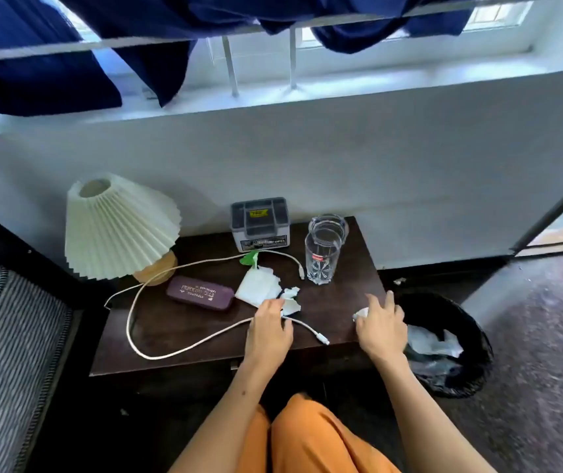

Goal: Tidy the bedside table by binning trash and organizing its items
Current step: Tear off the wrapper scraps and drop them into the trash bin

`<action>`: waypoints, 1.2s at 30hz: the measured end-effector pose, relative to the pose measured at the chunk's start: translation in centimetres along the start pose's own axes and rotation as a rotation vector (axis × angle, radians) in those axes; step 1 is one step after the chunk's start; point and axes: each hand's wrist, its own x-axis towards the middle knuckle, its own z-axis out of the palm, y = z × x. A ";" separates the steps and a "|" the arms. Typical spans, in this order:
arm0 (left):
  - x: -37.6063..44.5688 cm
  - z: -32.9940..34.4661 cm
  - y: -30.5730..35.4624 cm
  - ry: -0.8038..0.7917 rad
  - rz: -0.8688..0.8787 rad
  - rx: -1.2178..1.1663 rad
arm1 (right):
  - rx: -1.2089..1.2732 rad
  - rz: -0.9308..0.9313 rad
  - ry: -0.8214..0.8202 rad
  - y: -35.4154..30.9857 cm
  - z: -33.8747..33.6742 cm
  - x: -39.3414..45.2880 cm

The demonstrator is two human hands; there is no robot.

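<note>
Head view: the left hand [271, 327] is pinching a torn paper scrap [289, 299] on the table [177, 336]. The right hand [380, 324] is clutching a white wad [360, 314] (bin [450, 343] just beside). Step: binning trash. Next: carrying the wad over the bin rim.

Crumpled white paper scraps [290, 300] mid-table [177, 339]; white cable [184, 349] looped across; black bin [478, 339] right.

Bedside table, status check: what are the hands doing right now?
Left hand on torn paper. Right hand holds white scrap near bin. Cable loops across table; tissue remains.
</note>
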 end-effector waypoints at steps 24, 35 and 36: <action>6.1 1.5 -1.1 0.080 -0.151 -0.072 | 0.358 -0.055 0.084 -5.7 4.6 0.7; 11.8 -0.9 -4.1 0.122 -0.169 0.154 | 0.510 -0.113 0.076 -9.3 5.3 1.2; 12.2 -0.7 -4.1 0.100 -0.181 0.177 | 0.512 -0.123 0.074 -9.5 5.3 1.2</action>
